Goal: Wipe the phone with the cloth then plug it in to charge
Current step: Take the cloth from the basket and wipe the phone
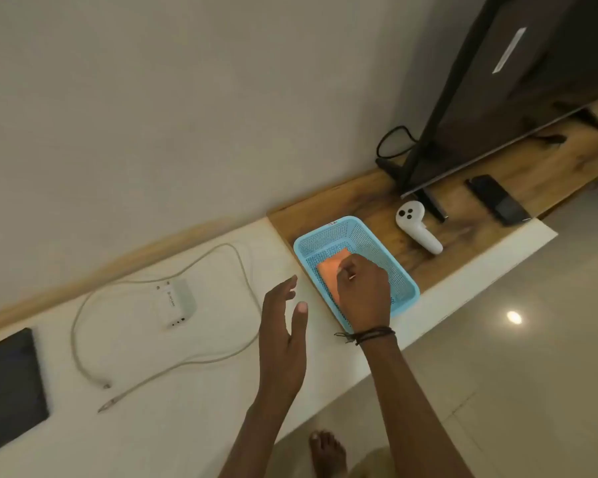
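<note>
Phone (13, 388) lies flat at lower left on the white counter (194, 408).
Right hand (363, 294) curls its fingers onto the orange cloth (328, 267) in the blue basket (332, 232), mid-frame; left hand (282, 336) hovers with fingers spread.

a home living room: television (518, 81) on a wooden shelf (359, 198).

A dark television (518, 81) stands far right on the wooden worktop (370, 205), with a looped black cord (378, 145) behind it. Near its foot lies a white handheld controller (416, 229). A black remote (497, 200) lies further right and a blue mesh basket (328, 232) to the left.
</note>
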